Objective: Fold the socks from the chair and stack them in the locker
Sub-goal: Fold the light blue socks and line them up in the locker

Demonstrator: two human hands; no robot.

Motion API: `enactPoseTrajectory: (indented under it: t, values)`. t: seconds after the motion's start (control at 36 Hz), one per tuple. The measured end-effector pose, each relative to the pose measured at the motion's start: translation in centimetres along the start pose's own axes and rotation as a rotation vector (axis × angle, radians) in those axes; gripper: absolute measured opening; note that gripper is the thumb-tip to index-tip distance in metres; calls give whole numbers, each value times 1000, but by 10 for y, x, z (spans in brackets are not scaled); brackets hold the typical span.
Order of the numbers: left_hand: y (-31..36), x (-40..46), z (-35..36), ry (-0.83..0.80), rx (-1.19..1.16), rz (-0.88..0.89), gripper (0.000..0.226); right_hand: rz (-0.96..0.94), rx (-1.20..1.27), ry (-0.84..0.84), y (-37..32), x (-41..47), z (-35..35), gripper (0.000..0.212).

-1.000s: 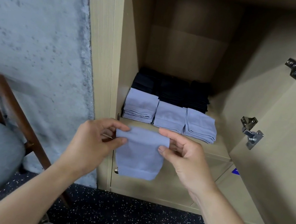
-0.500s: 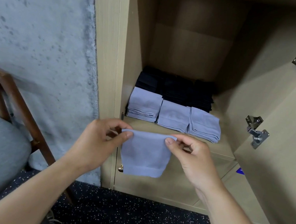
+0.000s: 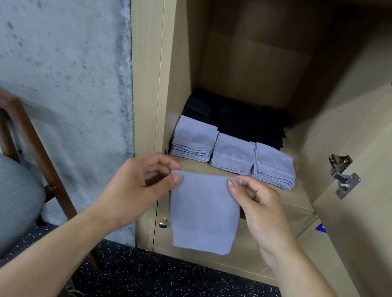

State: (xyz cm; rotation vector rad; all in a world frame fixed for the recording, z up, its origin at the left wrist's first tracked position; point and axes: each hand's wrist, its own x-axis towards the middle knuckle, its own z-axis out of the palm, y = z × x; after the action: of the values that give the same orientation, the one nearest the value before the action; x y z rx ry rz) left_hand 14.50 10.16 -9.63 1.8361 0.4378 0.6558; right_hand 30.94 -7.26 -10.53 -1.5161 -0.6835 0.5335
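Left hand [image 3: 137,188] and right hand [image 3: 260,207] each pinching a top corner of folded blue sock [image 3: 203,213], hanging before locker [image 3: 146,63] shelf.

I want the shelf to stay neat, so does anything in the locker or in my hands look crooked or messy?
Nothing stands out. Three light blue stacks sit side by side at the shelf front, dark stacks behind them. The sock hangs flat between the left hand and right hand, each pinching a top corner.
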Motion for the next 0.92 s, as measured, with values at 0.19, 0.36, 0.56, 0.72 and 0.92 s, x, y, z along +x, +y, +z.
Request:
enactPoseTrajectory:
  t: [0.19, 0.36, 0.56, 0.72, 0.92]
  values:
    - [-2, 1, 1, 2, 81, -1, 4, -49, -49, 7, 3, 1, -1, 13]
    - [-6, 2, -1, 29, 75, 22, 6, -220, -333, 72, 8, 5, -3, 9]
    - [-8, 4, -1, 94, 96, 25, 15, -280, -418, 100, 9, 2, 0, 12]
    - [-7, 3, -1, 90, 71, 17, 12, -273, -370, 97, 8, 2, 1, 21]
    - [-7, 3, -2, 64, 27, 38, 22, -202, -197, 69, 8, 3, 1, 25]
